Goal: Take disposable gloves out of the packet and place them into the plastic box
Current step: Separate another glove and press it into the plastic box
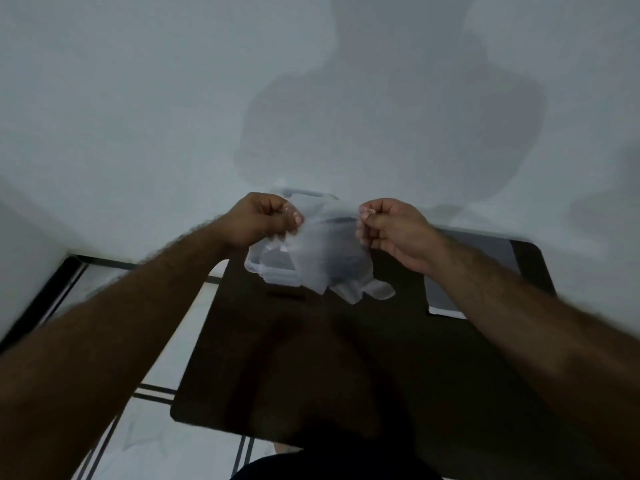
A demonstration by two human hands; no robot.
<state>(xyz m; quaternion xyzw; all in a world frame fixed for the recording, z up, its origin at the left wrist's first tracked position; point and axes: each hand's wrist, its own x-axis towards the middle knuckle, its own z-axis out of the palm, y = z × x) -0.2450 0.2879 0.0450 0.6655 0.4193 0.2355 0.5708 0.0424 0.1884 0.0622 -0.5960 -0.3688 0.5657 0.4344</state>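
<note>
A thin, see-through disposable glove (330, 251) hangs stretched between my two hands, its fingers dangling down. My left hand (263, 220) pinches its left top corner. My right hand (391, 230) pinches the right top corner. Both hands are held up above the far end of the dark table (346, 358). Behind and below the glove stands the clear plastic box (258, 263), partly hidden by the glove and my left hand; its far rim shows above the glove. A flat packet-like sheet (478, 251) lies on the table under my right wrist.
A pale wall rises right behind the table, with my shadow on it. To the left of the table is white tiled floor with dark lines. A dark trim strip runs along the left wall base.
</note>
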